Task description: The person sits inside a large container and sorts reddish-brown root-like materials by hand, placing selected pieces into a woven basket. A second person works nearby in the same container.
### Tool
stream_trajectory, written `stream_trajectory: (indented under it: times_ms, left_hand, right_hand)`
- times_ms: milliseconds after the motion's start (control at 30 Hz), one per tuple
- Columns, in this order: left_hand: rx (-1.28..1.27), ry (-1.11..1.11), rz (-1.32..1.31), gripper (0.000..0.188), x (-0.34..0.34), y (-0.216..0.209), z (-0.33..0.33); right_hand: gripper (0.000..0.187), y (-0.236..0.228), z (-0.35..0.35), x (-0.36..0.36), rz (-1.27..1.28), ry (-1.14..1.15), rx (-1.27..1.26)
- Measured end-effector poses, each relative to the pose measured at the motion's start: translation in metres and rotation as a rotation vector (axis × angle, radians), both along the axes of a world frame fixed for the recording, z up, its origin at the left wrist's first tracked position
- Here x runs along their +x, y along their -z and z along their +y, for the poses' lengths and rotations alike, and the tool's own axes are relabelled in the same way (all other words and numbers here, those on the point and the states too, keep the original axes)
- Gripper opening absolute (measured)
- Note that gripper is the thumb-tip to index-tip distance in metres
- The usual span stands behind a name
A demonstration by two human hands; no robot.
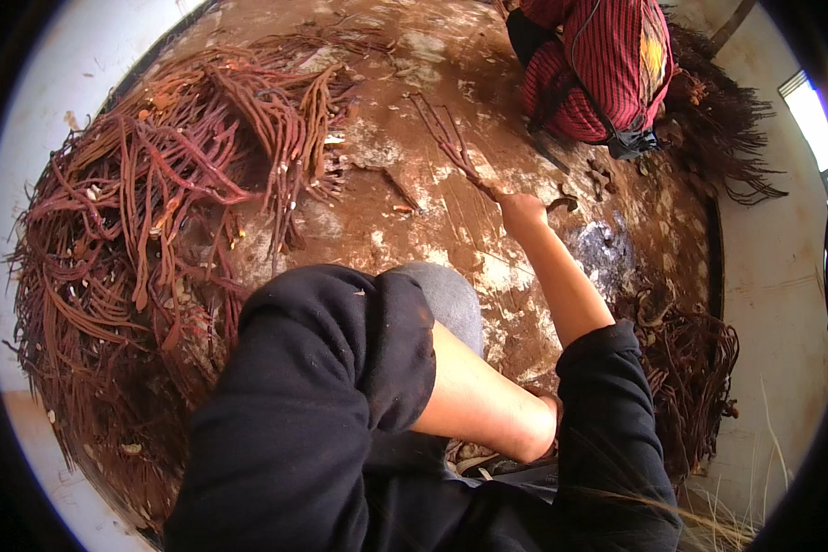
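My right hand [522,214] reaches forward over the dirt-covered floor, closed around a small bunch of long, reddish-brown, root-like strands [451,147]. The strands fork apart away from my fist. A dark curved piece [564,202] shows just beyond the hand's other side; whether it is held I cannot tell. My left forearm [478,391], below a rolled black sleeve, crosses in front of my grey-clad knee [446,294]. Only a sliver of my left hand [550,409] shows beside the right sleeve, and its fingers are hidden.
A large heap of similar reddish-brown strands [193,175] fills the left side against a white wall [28,138]. A person in red-and-black striped cloth [607,64] is at the far right, by a dark fibrous bundle [731,124]. More brown strands [695,386] lie near right.
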State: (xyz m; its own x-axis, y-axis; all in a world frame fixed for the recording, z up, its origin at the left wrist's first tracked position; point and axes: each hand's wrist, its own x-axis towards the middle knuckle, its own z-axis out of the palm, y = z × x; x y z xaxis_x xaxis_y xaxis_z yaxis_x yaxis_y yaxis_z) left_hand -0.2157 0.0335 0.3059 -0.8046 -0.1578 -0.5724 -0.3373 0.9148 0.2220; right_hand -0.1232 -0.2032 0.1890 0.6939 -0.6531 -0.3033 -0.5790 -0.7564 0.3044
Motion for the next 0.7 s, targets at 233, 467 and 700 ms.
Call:
stream_trajectory:
  times_ms: [233,467,700]
  left_hand:
    - [0.006,0.048,-0.056,0.036,0.009,0.000,0.000]
    - [-0.041,0.201,-0.062,0.029,0.011,0.009,0.006]
    - [0.005,0.186,-0.065,0.022,0.011,0.011,0.011]
  right_hand:
    - [0.067,-0.023,0.045,-0.073,0.094,0.096,0.121]
    - [0.071,-0.055,0.106,-0.198,0.050,0.040,0.173]
    - [0.064,-0.125,0.145,-0.255,-0.180,0.247,0.201]
